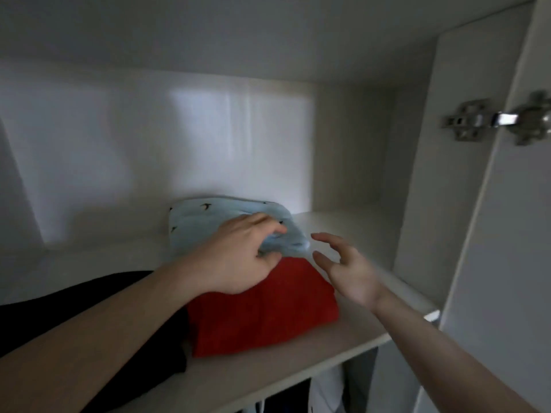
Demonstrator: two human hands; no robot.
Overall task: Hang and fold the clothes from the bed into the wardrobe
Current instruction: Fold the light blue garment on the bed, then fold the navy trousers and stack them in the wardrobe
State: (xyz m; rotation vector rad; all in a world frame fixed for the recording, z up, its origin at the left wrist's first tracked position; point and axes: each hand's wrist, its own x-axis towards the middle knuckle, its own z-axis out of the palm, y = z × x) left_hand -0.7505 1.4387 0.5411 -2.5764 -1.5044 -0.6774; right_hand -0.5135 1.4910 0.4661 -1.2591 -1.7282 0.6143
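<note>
Left hand [238, 257] grips blurred pale-blue garment [226, 222]; right hand [348, 269] spread, holding nothing

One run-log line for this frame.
left hand grips folded pale-blue patterned garment | right hand open beside it | folded red garment in front | white wardrobe shelf

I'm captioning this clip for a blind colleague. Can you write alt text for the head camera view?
A person's left hand grips a folded light blue garment on a white wardrobe shelf, behind a folded red garment. The right hand hovers open beside them, holding nothing. A black garment lies to the left, and the wardrobe door's metal hinge shows at right.
</note>
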